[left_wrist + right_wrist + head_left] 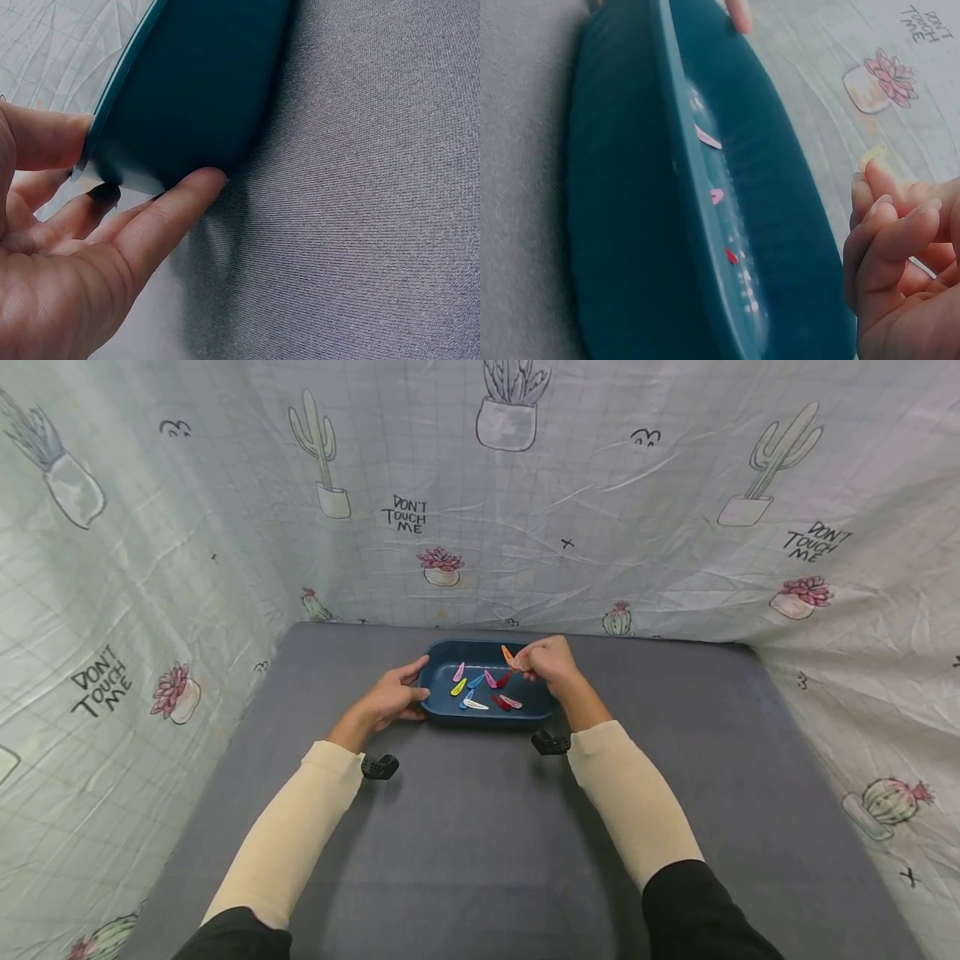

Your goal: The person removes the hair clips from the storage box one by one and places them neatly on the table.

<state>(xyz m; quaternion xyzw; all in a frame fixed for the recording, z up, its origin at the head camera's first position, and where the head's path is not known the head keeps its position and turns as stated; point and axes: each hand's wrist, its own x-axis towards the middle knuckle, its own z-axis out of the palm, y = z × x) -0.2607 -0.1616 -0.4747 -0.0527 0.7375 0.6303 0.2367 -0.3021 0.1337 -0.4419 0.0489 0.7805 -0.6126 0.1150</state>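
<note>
A dark blue rectangular tray (491, 720) holds several snap hair clips in pink, yellow, blue, white and red. At its left end my left hand (392, 693) grips it, with the thumb on the rim; the left wrist view shows other fingers (180, 206) against the lower side. My right hand (550, 660) is above the tray's right end and pinches an orange hair clip (507, 655) between thumb and forefinger. In the right wrist view the clip's tip (874, 156) looks yellowish, and the right hand's other fingers are curled.
The tray stands near the back of a grey cloth-covered table (480, 827). Pale fabric (555, 527) printed with potted plants hangs behind and at both sides. Each wrist wears a black device (380, 767) below a cream sleeve.
</note>
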